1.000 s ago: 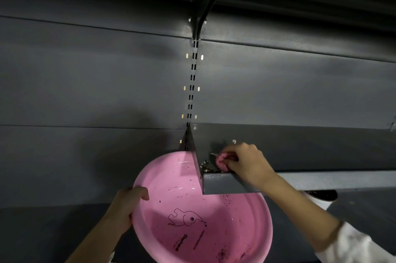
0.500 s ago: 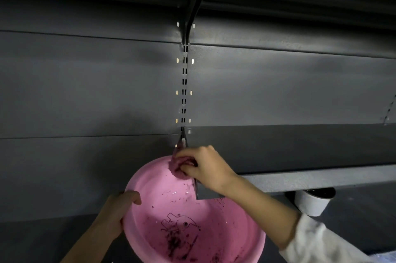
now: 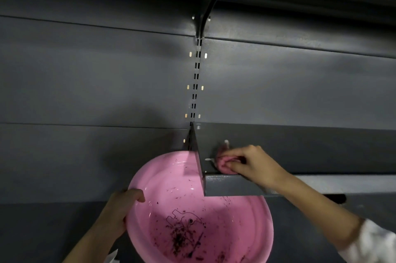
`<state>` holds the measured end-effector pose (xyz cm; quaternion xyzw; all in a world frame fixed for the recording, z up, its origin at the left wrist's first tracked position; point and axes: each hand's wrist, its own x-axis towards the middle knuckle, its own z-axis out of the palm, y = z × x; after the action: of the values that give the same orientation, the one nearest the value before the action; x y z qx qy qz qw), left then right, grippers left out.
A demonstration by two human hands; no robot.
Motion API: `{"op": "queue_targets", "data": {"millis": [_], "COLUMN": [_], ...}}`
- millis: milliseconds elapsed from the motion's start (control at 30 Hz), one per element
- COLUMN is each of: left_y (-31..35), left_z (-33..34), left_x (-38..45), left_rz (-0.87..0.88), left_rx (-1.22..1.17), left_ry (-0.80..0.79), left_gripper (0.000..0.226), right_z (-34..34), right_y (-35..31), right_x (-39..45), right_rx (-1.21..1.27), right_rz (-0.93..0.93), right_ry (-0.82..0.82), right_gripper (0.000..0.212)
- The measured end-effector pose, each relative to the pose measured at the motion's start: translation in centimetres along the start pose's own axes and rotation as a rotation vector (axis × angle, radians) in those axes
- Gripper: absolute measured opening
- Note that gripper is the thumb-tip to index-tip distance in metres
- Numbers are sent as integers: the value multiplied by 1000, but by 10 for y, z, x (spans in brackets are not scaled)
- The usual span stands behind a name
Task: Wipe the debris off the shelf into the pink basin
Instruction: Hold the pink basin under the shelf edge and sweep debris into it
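While right hand (image 3: 255,164) wipes shelf (image 3: 310,149), pink basin (image 3: 235,230) print possibly elephant, unreadable

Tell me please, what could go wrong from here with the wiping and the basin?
1. The pink basin is gripped at its rim by the left hand alone; more debris or a bump against the shelf might tip it.
2. The right hand holds the pink cloth near the shelf's end; a fast sweep could throw the white bits past the rim.
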<state>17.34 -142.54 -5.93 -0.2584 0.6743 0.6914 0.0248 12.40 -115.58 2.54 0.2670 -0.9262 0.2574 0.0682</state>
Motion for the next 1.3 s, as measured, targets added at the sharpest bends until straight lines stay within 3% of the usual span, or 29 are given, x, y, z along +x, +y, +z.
{"op": "queue_targets", "data": {"millis": [200,300,367,500,600,733,800,933,1100,1300], "left_y": [1,3,3,2,1,-1,-3,-5,-4,-4], "left_z": [2,6,9,5,4,9,13,19,20,19], "left_x": [0,1,0,1,2,2,2,-1,-5,5], "left_rz": [-20,-29,-27,-28,-17,-7,-11,3,3,-9], "left_rx": [23,48,56,39,37,26,25,29,33,66], "left_ry": [31,33,36,39,31,-1,-16,-35,-36,-23], "left_gripper": [33,42,44,36,31,16,14,13,10,32], "right_z": [30,50,53,8,-42,-80,-76,-45,-12,29], "right_y": [-52,-74,-77,-41,15,79,83,62,15,-50], "right_x": [20,28,33,28,6,-39,-48,-38,-15,22], "right_rx": [9,-20,-2,123,98,-23,-41,-79,-74,-35], "right_rz": [-156,-257,-264,-179,-16,253,295,220,55,-143], "right_ry": [-78,-238,-240,-49,46,28,19,56,32,-43], "right_gripper": [24,24,24,28,28,25,33,18,16,22]}}
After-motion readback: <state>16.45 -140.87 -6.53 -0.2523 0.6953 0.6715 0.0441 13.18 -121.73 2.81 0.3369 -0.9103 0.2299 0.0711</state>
